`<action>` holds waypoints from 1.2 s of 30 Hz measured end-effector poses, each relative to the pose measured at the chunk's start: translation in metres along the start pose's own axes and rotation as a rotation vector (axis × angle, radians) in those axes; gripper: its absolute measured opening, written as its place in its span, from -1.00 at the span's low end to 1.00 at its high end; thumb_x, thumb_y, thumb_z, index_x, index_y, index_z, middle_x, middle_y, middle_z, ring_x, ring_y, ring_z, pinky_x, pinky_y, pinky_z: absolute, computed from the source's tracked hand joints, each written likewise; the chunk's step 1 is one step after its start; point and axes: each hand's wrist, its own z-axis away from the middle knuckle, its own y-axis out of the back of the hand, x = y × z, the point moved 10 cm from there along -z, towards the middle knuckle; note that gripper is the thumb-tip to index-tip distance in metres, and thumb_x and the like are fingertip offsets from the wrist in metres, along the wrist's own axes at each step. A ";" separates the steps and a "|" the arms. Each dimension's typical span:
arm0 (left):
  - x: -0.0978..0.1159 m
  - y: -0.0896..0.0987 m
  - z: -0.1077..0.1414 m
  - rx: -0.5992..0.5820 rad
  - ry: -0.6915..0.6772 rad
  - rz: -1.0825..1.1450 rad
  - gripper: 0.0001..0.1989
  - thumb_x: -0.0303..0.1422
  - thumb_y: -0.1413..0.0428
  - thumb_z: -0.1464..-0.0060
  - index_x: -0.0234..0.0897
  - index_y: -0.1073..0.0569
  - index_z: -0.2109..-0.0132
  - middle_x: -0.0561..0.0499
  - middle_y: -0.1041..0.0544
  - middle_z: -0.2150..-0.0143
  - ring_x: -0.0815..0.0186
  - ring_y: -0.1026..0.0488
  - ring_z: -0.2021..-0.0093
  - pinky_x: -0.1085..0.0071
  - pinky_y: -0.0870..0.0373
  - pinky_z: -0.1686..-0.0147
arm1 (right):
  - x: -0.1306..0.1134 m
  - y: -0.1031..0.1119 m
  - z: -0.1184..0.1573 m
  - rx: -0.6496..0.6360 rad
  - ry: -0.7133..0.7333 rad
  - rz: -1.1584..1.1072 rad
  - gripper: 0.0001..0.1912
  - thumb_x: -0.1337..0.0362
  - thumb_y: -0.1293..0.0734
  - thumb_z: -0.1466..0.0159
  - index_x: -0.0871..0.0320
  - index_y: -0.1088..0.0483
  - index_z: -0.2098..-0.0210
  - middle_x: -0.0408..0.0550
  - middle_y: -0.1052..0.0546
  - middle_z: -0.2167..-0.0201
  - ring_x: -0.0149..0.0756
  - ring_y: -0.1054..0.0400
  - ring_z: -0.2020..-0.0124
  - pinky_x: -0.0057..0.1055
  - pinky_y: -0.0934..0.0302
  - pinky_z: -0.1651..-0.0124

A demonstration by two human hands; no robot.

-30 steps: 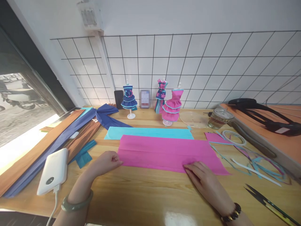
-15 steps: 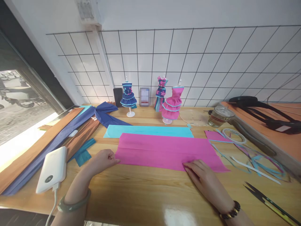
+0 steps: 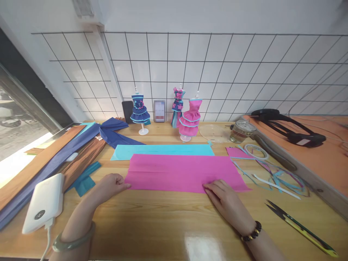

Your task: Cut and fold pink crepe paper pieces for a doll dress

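1. Sheet of magenta material: lies flat at the middle of the table, long sides running left to right, and covers the near edge of a turquoise strip.
2. Left hand: touches the near left corner of the sheet; fingers curled inward, thumb and forefinger drawn together on that corner, with hardly any gap between.
3. Right hand: rests on the near edge, right of the middle; fingers bent and bunched, tips against the material. Cannot tell whether gripping or only pressing.
4. On the wrists: a pale bangle at left, a dark beaded bracelet at right.
5. To the left: a white power bank with cable plugged in, just beside a teal piece and long brown and blue strips.
6. To the right: yellow-handled scissors near, tangled ribbons farther off, then a lidded glass.
7. At the far side: three small dress forms, blue, mixed-colour and pink, standing upright before the wall grid.
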 end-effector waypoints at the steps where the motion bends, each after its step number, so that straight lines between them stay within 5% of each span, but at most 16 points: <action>1: 0.001 0.001 0.000 0.002 -0.003 -0.001 -0.58 -0.02 0.03 0.12 -0.24 -0.01 0.59 0.13 -0.05 0.62 0.41 0.01 0.57 0.45 0.11 0.59 | -0.001 0.001 0.000 0.004 0.002 0.001 -0.77 0.29 -0.12 -0.28 0.14 -0.36 0.15 0.02 -0.46 0.33 -0.23 -0.32 0.26 -0.24 -0.24 0.21; 15: -0.003 0.000 -0.002 0.007 0.048 0.026 -0.56 -0.03 0.00 0.16 -0.24 0.01 0.61 0.13 -0.01 0.63 0.43 0.05 0.59 0.43 0.16 0.58 | 0.000 -0.004 0.002 -0.016 0.023 0.031 -0.76 0.31 -0.15 -0.27 0.13 -0.36 0.12 0.01 -0.45 0.29 -0.24 -0.30 0.24 -0.25 -0.24 0.18; 22: -0.004 0.000 -0.002 0.004 0.057 -0.012 -0.57 -0.04 0.00 0.16 -0.24 -0.01 0.61 0.13 -0.04 0.63 0.42 0.02 0.58 0.44 0.13 0.58 | -0.038 -0.003 -0.006 -0.101 0.220 0.212 -0.62 0.40 -0.17 -0.26 -0.05 -0.26 -0.04 0.03 -0.37 0.08 -0.15 -0.20 0.07 -0.14 -0.12 0.08; 36: -0.005 0.001 -0.004 0.022 0.035 -0.051 -0.55 -0.02 0.01 0.16 -0.24 0.03 0.61 0.15 0.01 0.63 0.43 0.04 0.58 0.45 0.15 0.57 | -0.069 -0.023 -0.014 -0.312 0.328 0.299 -0.78 0.40 -0.16 -0.26 0.18 -0.33 0.12 -0.03 -0.39 0.31 -0.24 -0.23 0.27 -0.26 -0.15 0.19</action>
